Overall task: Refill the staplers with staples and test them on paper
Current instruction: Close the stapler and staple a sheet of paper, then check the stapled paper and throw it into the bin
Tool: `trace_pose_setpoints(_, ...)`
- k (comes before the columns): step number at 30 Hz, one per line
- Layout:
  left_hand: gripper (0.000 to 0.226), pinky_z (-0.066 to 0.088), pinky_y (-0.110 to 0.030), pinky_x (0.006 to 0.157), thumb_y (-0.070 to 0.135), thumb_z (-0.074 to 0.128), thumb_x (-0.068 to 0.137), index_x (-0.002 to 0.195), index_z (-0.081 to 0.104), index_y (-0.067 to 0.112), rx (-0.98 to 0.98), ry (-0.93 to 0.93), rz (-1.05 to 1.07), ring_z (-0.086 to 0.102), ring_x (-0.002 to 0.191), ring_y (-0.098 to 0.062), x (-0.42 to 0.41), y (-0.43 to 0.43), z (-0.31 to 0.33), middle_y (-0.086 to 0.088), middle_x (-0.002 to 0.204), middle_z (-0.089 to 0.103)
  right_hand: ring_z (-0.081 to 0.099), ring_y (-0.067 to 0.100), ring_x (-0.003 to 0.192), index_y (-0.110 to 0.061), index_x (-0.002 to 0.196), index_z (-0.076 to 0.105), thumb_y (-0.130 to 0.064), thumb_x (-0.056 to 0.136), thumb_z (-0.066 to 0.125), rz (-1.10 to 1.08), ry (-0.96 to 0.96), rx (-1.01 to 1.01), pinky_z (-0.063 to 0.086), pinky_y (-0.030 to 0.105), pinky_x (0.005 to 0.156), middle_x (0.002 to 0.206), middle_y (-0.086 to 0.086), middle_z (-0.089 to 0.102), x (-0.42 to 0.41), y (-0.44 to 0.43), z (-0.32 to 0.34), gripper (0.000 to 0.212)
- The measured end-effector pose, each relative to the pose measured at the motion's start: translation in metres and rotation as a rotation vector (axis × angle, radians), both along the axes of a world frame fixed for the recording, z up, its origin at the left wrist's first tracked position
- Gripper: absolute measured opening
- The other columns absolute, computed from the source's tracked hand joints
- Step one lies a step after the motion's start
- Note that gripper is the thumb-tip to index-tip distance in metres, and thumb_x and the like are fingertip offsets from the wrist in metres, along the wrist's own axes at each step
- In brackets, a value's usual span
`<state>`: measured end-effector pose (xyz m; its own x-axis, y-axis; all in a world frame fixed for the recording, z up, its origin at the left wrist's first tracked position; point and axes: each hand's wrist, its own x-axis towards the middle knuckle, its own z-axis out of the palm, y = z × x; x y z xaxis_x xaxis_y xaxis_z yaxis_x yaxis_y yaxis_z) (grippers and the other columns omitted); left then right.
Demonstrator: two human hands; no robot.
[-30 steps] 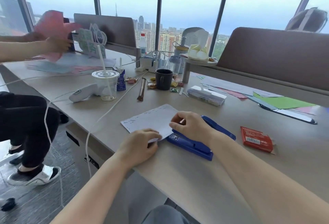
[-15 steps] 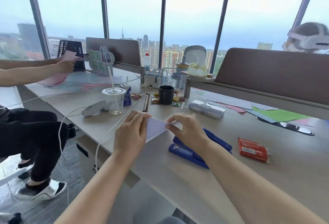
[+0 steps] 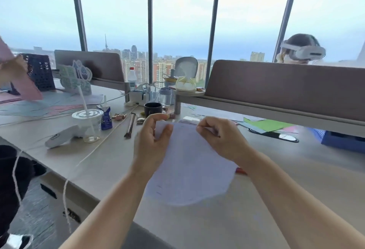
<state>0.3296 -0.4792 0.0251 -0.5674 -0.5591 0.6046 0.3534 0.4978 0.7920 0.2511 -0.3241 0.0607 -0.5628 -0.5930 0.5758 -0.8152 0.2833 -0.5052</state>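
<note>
1. Tall windows backed the desk (image 3: 296,179); a black mug (image 3: 153,108) sat at mid-desk.
2. Paper (image 3: 189,165) was held up above the desk, just on the near side of the mug.
3. Left hand (image 3: 152,144) pinched its top-left corner; right hand (image 3: 219,138) pinched its top edge.

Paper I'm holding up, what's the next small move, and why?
Probably lower the paper onto the desk: the left hand and right hand pinch its top edge in the air, and it hides whatever lies beneath.

tall windows (image 3: 177,21), long desk (image 3: 296,179), grey partitions (image 3: 276,82)
</note>
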Motion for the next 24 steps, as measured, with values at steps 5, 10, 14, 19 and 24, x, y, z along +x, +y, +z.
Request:
trace_pose_setpoints(5, 0.025, 0.025, -0.011, 0.039, 0.019, 0.063, 0.083, 0.077, 0.055, 0.042, -0.012, -0.007, -0.107, 0.033, 0.046, -0.009, -0.027, 0.039, -0.004, 0.000, 0.061, 0.046, 0.033, 0.004, 0.041, -0.027, 0.058, 0.052, -0.015, 0.088, 0.055, -0.039, -0.140, -0.034, 0.026, 0.011, 0.042, 0.043, -0.012, 0.040, -0.011, 0.052, -0.006, 0.032)
trace_pose_setpoints(10, 0.024, 0.028, -0.009, 0.041, 0.018, 0.064, 0.083, 0.076, 0.054, 0.038, -0.045, -0.005, -0.211, 0.039, 0.043, -0.003, -0.044, 0.080, -0.005, 0.010, 0.056, 0.047, 0.030, 0.004, 0.047, -0.022, 0.061, 0.053, -0.013, 0.089, 0.054, -0.069, -0.231, -0.071, 0.025, 0.016, 0.044, 0.056, -0.003, 0.041, -0.016, 0.099, -0.009, 0.030)
trace_pose_setpoints(14, 0.013, 0.044, -0.019, 0.055, 0.040, 0.068, 0.065, 0.072, 0.057, 0.041, 0.057, -0.026, -0.395, 0.048, 0.057, -0.003, -0.053, 0.105, 0.000, 0.014, 0.067, 0.059, 0.028, 0.004, 0.046, -0.025, 0.058, 0.054, -0.012, 0.089, 0.055, -0.124, -0.239, -0.099, 0.024, 0.016, 0.044, 0.050, -0.012, 0.039, -0.020, 0.128, -0.010, 0.033)
trace_pose_setpoints(19, 0.028, 0.051, -0.041, 0.069, 0.022, 0.081, 0.060, 0.067, 0.057, 0.034, 0.075, -0.064, -0.501, 0.054, 0.071, -0.015, -0.059, 0.133, 0.004, 0.014, 0.073, 0.062, 0.030, 0.004, 0.043, -0.029, 0.057, 0.058, -0.025, 0.078, 0.060, -0.176, -0.223, -0.139, 0.026, 0.011, 0.044, 0.050, -0.008, 0.041, -0.015, 0.160, -0.010, 0.020)
trace_pose_setpoints(24, 0.032, 0.050, -0.011, 0.065, 0.006, 0.076, 0.071, 0.074, 0.059, 0.033, -0.059, 0.004, -0.538, 0.059, 0.071, 0.006, -0.063, 0.157, 0.004, 0.017, 0.076, 0.065, 0.049, 0.009, 0.059, -0.024, 0.066, 0.064, -0.008, 0.075, 0.072, -0.217, -0.156, -0.161, 0.039, 0.014, 0.058, 0.063, -0.003, 0.061, -0.004, 0.188, -0.008, 0.020)
